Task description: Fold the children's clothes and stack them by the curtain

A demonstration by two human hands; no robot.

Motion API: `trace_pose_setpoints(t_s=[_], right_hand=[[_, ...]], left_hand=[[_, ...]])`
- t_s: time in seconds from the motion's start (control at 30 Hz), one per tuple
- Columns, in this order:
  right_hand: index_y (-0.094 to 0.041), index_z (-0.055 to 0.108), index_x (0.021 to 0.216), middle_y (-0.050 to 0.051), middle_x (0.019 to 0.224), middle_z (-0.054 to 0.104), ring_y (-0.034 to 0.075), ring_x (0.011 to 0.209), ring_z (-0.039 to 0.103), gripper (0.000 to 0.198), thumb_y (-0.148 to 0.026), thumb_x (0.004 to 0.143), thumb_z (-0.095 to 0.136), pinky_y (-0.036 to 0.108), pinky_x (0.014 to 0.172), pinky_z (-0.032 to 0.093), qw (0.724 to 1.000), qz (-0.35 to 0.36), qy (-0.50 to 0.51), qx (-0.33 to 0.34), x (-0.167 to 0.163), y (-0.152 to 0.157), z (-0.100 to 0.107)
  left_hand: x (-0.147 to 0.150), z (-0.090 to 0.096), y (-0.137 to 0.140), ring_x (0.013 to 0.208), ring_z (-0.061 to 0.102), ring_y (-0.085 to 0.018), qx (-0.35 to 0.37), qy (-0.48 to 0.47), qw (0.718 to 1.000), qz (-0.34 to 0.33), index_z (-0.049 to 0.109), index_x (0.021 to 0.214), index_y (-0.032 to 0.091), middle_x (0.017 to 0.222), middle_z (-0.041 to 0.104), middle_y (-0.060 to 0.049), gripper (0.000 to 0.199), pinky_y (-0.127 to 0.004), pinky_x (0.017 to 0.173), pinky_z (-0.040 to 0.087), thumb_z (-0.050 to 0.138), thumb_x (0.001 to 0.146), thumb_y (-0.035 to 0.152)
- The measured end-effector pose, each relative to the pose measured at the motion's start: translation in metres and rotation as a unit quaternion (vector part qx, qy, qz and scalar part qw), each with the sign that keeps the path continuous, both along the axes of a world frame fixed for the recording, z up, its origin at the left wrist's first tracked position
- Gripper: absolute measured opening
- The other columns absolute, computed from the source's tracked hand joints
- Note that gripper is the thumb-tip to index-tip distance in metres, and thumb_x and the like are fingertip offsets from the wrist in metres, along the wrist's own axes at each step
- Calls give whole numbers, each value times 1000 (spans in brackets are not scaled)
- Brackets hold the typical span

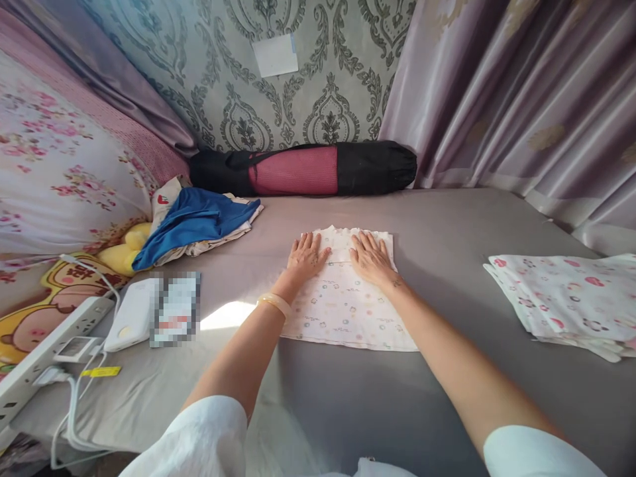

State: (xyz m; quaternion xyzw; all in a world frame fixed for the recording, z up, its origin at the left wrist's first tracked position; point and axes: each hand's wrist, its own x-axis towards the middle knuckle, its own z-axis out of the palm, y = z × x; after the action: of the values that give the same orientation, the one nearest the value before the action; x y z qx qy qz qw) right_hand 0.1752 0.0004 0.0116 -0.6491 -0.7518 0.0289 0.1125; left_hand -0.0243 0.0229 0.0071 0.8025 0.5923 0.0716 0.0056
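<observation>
A small white printed garment (350, 308) lies flat on the grey sheet in front of me, its far part folded over toward me. My left hand (307, 254) rests palm down on the far left part of the cloth, fingers stretched out. On the far right part, my right hand (370, 257) lies flat as well, fingers spread and pointing away from me. Neither hand grips the fabric. Which kind of garment it is, I cannot tell from the folded shape.
Folded white printed cloths (571, 298) lie at the right. A blue garment (199, 218) tops a pile at the left, near a white power bank (133, 315) and a power strip (54, 358) with cables. A rolled mat (293, 171) in a black bag lies along the wall.
</observation>
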Motion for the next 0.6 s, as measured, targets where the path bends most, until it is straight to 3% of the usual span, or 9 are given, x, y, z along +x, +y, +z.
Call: trace_pose_setpoints(t_s=[0.17, 0.4, 0.5, 0.6], right_hand=[[-14, 35, 152, 11, 162, 24, 29, 150, 19, 59, -38, 100, 23, 56, 120, 14, 1000, 9, 4, -13, 4, 2, -10], [-15, 33, 153, 11, 164, 20, 27, 151, 15, 58, -37, 100, 24, 54, 121, 12, 997, 32, 27, -61, 12, 1, 1], [-14, 33, 153, 12, 164, 18, 27, 152, 11, 58, -36, 100, 25, 53, 121, 11, 995, 68, 27, -61, 23, -19, 6], [-12, 32, 153, 14, 163, 19, 27, 152, 11, 58, -37, 101, 26, 52, 122, 12, 993, 113, 14, -25, 30, -50, 4]], left_hand=[[0, -2, 1, 148, 25, -31, -16, -15, 1000, 0, 32, 152, 13, 159, 31, -16, 68, -50, 119, 22, 21, 99, 54], [-1, 15, -3, 150, 20, -33, -54, 32, 998, -12, 27, 153, 6, 160, 25, -20, 70, -52, 120, 18, 20, 100, 52], [-6, 23, -22, 151, 14, -32, -60, 51, 996, -37, 22, 154, 4, 162, 18, -20, 70, -53, 121, 12, 22, 101, 49], [-14, 23, -51, 152, 10, -29, -51, 51, 991, -109, 20, 156, 7, 164, 15, -17, 71, -51, 122, 10, 23, 101, 51]])
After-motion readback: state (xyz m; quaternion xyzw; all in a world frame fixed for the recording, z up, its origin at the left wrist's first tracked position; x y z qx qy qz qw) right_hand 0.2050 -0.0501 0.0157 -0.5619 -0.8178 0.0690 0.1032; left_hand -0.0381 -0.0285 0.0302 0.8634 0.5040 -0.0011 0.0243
